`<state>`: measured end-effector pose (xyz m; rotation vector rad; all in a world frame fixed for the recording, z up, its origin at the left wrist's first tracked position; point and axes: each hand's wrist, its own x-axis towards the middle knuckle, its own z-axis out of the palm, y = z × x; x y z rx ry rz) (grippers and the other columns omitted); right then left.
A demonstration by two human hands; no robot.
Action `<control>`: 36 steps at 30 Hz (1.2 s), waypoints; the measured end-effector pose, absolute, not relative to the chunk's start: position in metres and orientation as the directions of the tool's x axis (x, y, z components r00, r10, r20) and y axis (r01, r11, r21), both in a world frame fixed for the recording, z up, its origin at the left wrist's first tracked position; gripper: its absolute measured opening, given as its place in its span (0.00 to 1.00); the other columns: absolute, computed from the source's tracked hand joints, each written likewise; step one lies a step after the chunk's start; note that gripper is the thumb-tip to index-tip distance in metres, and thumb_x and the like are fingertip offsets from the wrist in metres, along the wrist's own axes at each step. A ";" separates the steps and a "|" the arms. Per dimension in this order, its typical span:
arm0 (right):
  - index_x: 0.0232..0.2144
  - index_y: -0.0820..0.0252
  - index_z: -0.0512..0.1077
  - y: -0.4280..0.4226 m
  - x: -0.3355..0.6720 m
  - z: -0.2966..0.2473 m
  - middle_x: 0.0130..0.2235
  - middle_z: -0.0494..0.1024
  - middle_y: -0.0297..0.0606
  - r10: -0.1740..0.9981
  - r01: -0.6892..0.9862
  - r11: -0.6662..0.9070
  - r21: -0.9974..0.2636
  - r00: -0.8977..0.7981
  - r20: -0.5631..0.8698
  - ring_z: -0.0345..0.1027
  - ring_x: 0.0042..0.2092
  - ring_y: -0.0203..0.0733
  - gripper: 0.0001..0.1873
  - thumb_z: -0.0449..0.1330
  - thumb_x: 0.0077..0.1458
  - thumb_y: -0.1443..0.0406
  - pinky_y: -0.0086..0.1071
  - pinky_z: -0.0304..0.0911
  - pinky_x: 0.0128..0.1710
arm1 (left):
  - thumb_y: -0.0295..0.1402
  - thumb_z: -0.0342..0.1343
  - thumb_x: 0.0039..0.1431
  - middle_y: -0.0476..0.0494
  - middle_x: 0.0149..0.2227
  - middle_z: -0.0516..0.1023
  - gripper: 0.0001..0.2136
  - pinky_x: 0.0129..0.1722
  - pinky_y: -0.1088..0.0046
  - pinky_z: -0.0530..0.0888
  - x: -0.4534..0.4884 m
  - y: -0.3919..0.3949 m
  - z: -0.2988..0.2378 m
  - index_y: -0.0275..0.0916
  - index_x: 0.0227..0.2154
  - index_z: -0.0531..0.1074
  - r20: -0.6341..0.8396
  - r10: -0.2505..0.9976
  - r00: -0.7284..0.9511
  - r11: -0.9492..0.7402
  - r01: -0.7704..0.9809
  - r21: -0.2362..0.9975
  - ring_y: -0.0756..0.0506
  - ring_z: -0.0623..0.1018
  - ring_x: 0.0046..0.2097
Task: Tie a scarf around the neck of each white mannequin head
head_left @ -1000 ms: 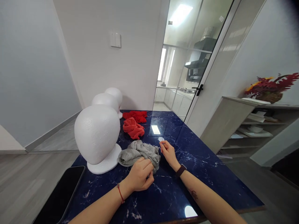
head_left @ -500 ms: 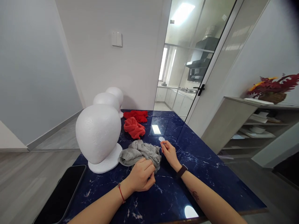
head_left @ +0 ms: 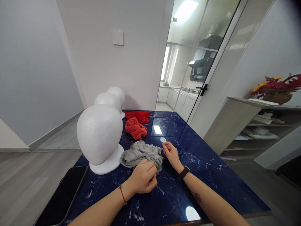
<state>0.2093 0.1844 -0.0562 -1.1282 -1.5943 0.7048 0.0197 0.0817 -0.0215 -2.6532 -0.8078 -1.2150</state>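
Note:
My left hand (head_left: 144, 177) is a loose fist low over the blue table, just in front of a crumpled grey cloth (head_left: 141, 150); no fabric shows between its fingers. It covers part of the cloth's near edge. To the cloth's right, my right hand (head_left: 171, 155) has its fingers curled in and pressed together, with nothing seen in them. Behind the grey cloth lie a bunched coral-red cloth (head_left: 135, 128) and a brighter red cloth (head_left: 138, 116). On the left stands a white foam mannequin head (head_left: 100, 135), with two more foam heads (head_left: 108, 99) lined up behind it.
A black phone (head_left: 62, 194) lies at the table's left edge. The dark blue marbled tabletop (head_left: 199, 169) reflects ceiling lights. Beyond it are a wall with a switch (head_left: 118, 37), a glass door (head_left: 183, 62), and a shelf unit (head_left: 244, 110) with a flower basket (head_left: 277, 89).
The view has shifted very slightly. Both hands, the cloths and the foam heads stay in the same places relative to one another.

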 end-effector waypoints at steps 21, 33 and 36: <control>0.34 0.60 0.68 0.183 0.210 -0.054 0.18 0.62 0.27 0.919 0.341 0.383 -0.859 -0.042 0.393 0.55 0.21 0.33 0.16 0.52 0.58 0.53 0.27 0.50 0.23 | 0.22 0.47 0.46 0.49 0.23 0.65 0.06 0.27 0.70 0.59 0.020 0.080 -0.019 0.40 0.24 0.60 0.734 0.405 0.545 -0.859 0.502 0.101 0.49 0.60 0.26; 0.33 0.60 0.68 0.183 0.210 -0.055 0.18 0.62 0.27 0.916 0.334 0.389 -0.859 -0.036 0.400 0.56 0.21 0.33 0.15 0.52 0.58 0.54 0.27 0.51 0.23 | 0.22 0.46 0.47 0.49 0.23 0.64 0.06 0.25 0.70 0.59 0.020 0.080 -0.017 0.40 0.24 0.60 0.744 0.388 0.544 -0.863 0.497 0.087 0.49 0.60 0.25; 0.34 0.60 0.68 0.183 0.209 -0.054 0.18 0.63 0.27 0.916 0.327 0.387 -0.862 -0.028 0.400 0.56 0.21 0.33 0.15 0.52 0.58 0.53 0.27 0.51 0.23 | 0.22 0.46 0.47 0.49 0.22 0.64 0.06 0.25 0.70 0.59 0.020 0.080 -0.016 0.41 0.24 0.60 0.744 0.389 0.544 -0.860 0.503 0.082 0.49 0.61 0.25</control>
